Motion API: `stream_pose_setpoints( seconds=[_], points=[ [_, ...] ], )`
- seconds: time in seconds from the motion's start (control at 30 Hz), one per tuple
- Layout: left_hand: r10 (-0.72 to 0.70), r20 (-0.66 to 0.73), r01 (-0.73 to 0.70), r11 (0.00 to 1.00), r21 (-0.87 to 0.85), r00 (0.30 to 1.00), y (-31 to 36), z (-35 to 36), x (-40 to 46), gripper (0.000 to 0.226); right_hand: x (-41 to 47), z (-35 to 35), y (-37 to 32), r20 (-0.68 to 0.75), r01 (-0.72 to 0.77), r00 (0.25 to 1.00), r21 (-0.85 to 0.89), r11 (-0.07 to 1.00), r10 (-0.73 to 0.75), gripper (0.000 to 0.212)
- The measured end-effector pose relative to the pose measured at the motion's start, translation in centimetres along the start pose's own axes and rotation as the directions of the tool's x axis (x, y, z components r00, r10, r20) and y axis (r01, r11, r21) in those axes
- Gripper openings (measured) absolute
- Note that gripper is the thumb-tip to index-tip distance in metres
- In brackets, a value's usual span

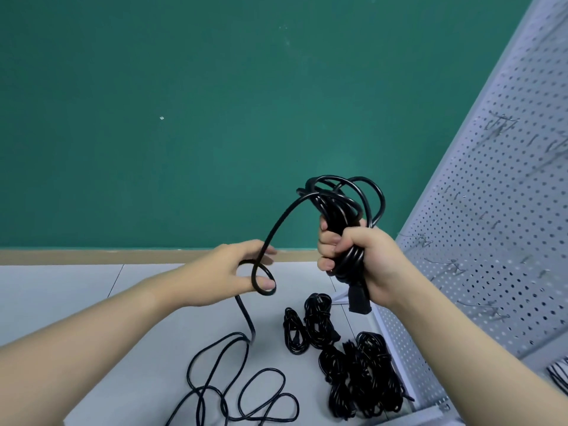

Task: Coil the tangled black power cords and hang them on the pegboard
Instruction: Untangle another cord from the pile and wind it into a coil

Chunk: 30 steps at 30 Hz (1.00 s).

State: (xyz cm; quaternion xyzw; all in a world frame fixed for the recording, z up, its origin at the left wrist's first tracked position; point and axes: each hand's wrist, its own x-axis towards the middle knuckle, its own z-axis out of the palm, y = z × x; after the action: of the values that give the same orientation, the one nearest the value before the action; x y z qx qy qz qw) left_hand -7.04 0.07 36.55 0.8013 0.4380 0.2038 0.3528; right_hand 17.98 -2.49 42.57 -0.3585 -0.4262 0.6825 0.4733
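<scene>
My right hand (pixel 365 259) is closed around a bunch of black power cord loops (pixel 341 207), and the cord's plug (pixel 359 299) sticks out below my fist. From the bunch the same cord arcs left to my left hand (pixel 236 269), where a small loop lies between thumb and fingers. Below that hand the cord drops to the floor and spreads in loose tangled loops (pixel 242 392). The white pegboard (pixel 491 241) with metal hooks leans at the right, close to my right hand.
Several bundled black cords (pixel 353 376) lie on the pale floor (pixel 92 302) by the pegboard's foot. A green wall (pixel 184 118) with a tan baseboard stands ahead. More cord shows at the lower right edge (pixel 559 373).
</scene>
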Motion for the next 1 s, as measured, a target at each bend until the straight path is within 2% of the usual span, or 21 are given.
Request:
stream_pose_setpoints(
  seconds=[0.07, 0.13, 0.23, 0.27, 0.33, 0.37, 0.43, 0.53, 0.63, 0.9, 1.0],
  points=[
    [0.021, 0.034, -0.018, 0.998, -0.068, 0.999, 0.9, 0.9, -0.3, 0.026, 0.2, 0.1, 0.1, -0.048, 0.028, 0.999, 0.025, 0.999, -0.026, 0.036],
    [0.054, 0.039, -0.045, 0.980, -0.194, 0.998, 2.3, 1.2, -0.5, 0.046, 0.5, -0.1, 0.0, -0.131, 0.067, 0.989, 0.024, 0.997, -0.063, 0.035],
    [0.072, -0.012, -0.070, 0.913, -0.402, 0.997, 4.0, 0.4, -0.8, 0.051, 0.9, -0.4, -0.1, -0.300, 0.103, 0.947, -0.037, 0.994, -0.110, 0.031],
    [0.074, -0.008, -0.069, 0.880, -0.469, 0.997, 4.5, 0.0, -1.0, 0.048, 1.0, -0.5, -0.1, -0.347, 0.111, 0.929, -0.063, 0.992, -0.126, 0.032],
    [0.076, 0.024, -0.053, 0.857, -0.512, 0.997, 5.0, -0.3, -1.3, 0.025, 1.1, -0.5, -0.1, -0.394, 0.127, 0.907, -0.084, 0.988, -0.149, 0.032],
    [0.059, 0.065, -0.022, 0.883, -0.469, 0.996, 4.8, -0.1, -1.2, 0.021, 1.1, -0.4, -0.1, -0.401, 0.132, 0.904, -0.070, 0.989, -0.149, 0.032],
    [-0.025, 0.145, 0.067, 0.954, -0.292, 0.989, 4.4, 0.5, -1.2, 0.035, 1.1, -0.3, -0.3, -0.412, 0.139, 0.901, -0.015, 0.990, -0.133, 0.028],
    [-0.136, 0.201, 0.149, 0.987, -0.055, 0.970, 3.2, 1.0, -1.1, 0.043, 1.1, -0.5, -1.0, -0.432, 0.101, 0.897, -0.005, 0.995, -0.093, 0.018],
    [-0.194, 0.165, 0.174, 0.976, 0.130, 0.967, 1.9, 0.3, -0.8, 0.034, 1.0, -0.8, -1.5, -0.440, 0.122, 0.892, 0.017, 0.992, -0.102, 0.017],
    [-0.168, 0.121, 0.114, 0.926, 0.361, 0.978, -2.5, -1.3, 0.0, 0.013, 0.9, -2.0, -2.7, -0.480, 0.231, 0.864, 0.104, 0.967, -0.155, 0.021],
    [-0.298, 0.153, 0.199, 0.865, 0.460, 0.942, -5.3, -2.3, -0.4, 0.025, 0.8, -3.4, -3.6, -0.520, 0.297, 0.836, 0.159, 0.942, -0.176, 0.021]
  ],
)
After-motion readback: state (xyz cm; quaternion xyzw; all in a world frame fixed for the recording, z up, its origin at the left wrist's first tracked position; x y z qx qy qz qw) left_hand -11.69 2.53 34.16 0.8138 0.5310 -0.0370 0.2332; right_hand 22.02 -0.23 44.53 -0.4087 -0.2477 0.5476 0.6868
